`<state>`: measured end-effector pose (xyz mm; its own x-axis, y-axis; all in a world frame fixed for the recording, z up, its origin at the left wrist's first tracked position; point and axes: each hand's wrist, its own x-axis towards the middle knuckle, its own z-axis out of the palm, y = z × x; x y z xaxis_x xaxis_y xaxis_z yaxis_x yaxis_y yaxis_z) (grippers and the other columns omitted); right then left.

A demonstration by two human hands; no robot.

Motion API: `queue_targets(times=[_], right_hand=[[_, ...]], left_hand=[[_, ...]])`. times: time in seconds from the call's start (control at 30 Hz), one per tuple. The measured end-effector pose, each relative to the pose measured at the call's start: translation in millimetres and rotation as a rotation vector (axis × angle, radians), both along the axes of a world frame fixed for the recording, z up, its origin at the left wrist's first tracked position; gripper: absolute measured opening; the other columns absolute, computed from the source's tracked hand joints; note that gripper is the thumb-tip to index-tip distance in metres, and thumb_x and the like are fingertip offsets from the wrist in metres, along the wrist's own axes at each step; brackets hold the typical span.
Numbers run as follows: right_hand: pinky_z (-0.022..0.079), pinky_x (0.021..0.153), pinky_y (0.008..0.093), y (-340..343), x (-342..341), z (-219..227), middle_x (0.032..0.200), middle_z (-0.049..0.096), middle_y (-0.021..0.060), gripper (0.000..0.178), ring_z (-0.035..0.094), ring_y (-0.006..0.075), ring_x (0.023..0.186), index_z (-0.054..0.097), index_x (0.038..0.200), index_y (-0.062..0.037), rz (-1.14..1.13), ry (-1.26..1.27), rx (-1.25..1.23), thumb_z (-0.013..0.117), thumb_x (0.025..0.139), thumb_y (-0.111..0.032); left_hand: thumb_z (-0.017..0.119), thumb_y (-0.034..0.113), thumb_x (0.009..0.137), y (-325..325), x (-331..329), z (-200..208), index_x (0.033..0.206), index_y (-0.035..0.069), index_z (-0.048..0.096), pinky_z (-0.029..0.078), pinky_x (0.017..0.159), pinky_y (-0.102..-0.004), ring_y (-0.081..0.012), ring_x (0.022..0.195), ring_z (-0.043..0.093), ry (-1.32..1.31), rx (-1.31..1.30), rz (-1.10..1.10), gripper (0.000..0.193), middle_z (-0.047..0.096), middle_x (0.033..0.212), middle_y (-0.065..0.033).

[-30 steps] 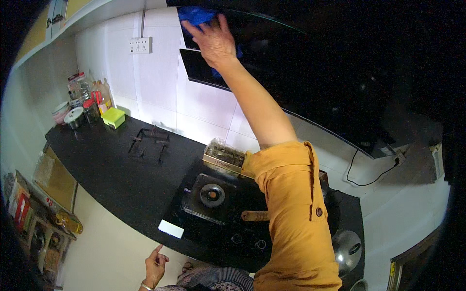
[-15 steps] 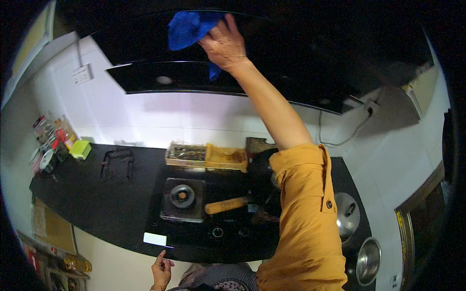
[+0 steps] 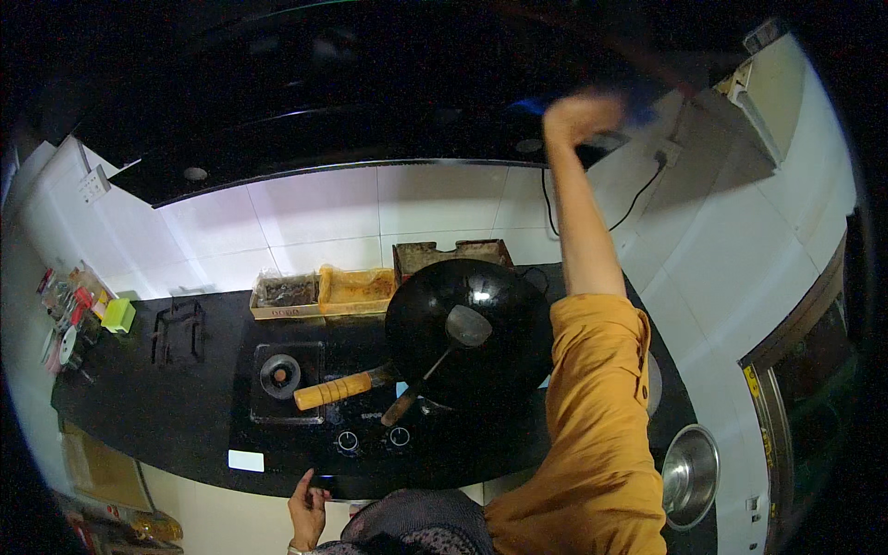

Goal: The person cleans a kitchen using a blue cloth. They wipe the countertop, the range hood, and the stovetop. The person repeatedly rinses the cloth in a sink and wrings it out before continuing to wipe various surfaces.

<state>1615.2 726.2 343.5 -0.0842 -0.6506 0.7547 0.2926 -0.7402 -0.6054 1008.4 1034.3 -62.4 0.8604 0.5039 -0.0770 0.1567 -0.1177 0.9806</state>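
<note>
My right hand (image 3: 581,117), smeared by motion, is raised against the right part of the black range hood (image 3: 370,134). A blue cloth (image 3: 638,104) is in its grip, showing dark and blurred around the fingers. Down at the front edge of the counter, my left hand (image 3: 305,513) holds nothing; its index finger is stretched out and the others are loosely bent. Between the arms, a black wok (image 3: 504,370) with a wooden handle (image 3: 331,391) stands on the gas stove (image 3: 305,439). A spatula (image 3: 468,326) lies in the wok.
At the back of the counter sit a box with a yellow lining (image 3: 355,289) and a rusty tray (image 3: 450,250). Jars and a green box (image 3: 118,315) stand at the far left. A steel bowl (image 3: 691,474) is at the right, and a black cord (image 3: 638,196) hangs on the wall.
My right hand has moved right along the hood with the blue cloth. The view has shifted right, so the wok and spatula now show clearly. My left hand stays near the counter edge.
</note>
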Motion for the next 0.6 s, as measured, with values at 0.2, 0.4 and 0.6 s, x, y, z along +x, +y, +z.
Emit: queue_targets(times=[0.2, 0.4, 0.6], right_hand=[[0.016, 0.106, 0.0563, -36.5, -46.1, -5.2, 0.109, 0.048, 0.0339, 0.052, 0.024, 0.0454, 0.124, 0.048, 0.100, 0.0187, 0.076, 0.343, 0.015, 0.051, 0.086, -0.031], [0.018, 0.102, 0.0569, -26.5, -70.4, -18.7, 0.096, 0.051, 0.0314, 0.052, 0.033, 0.0416, 0.114, 0.059, 0.084, 0.0088, -0.011, 0.181, -0.288, 0.056, 0.082, -0.043], [0.022, 0.100, 0.0574, 43.3, -105.4, -15.3, 0.085, 0.047, 0.0229, 0.052, 0.042, 0.0377, 0.092, 0.058, 0.072, 0.0058, -0.158, -0.003, -0.599, 0.060, 0.077, -0.046]], left_hand=[[0.043, -0.004, 0.087, -13.8, 8.8, 21.6, 0.126, -0.006, 0.044, 0.050, 0.068, -0.0243, -0.0106, 0.066, 0.057, 0.046, 0.102, -0.060, 0.038, 0.056, 0.069, -0.0037], [0.043, -0.003, 0.088, -9.7, 13.8, 6.3, 0.126, -0.003, 0.045, 0.050, 0.067, -0.0245, -0.0104, 0.067, 0.059, 0.008, 0.070, -0.091, 0.038, 0.060, 0.073, -0.0070], [0.043, -0.002, 0.088, -0.8, 3.5, 1.6, 0.127, -0.002, 0.045, 0.050, 0.066, -0.0240, -0.0103, 0.067, 0.059, 0.039, 0.104, -0.107, 0.038, 0.060, 0.073, -0.0069]])
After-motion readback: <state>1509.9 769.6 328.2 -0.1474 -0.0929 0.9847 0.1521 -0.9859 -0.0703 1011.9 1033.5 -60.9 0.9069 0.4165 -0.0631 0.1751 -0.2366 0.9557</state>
